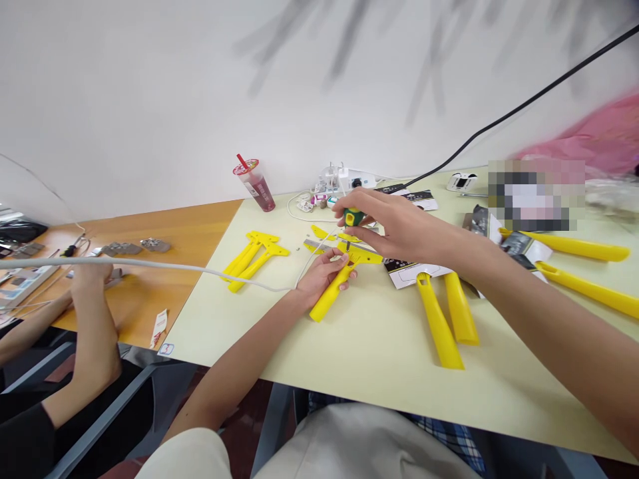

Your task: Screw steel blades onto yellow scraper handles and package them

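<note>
Plastic cup [254, 189] holds red drink [263, 197], straw [241, 161].

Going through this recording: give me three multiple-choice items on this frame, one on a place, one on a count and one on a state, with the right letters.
1. Where does the clear plastic cup with a red straw stand?
A) On the orange wooden table
B) At the back of the cream tabletop
C) On the floor

2. How many long yellow plastic handles lie to the right of the hands?
A) Two
B) Four
C) Seven

3. What is the right hand doing?
A) Lying flat and empty
B) Gripping the cup
C) Pinching a small green-handled screwdriver

Answers:
1. B: it stands left of the white power strip.
2. B: two lie near the front, two at the far right.
3. C: the fingers close around the screwdriver.
</note>
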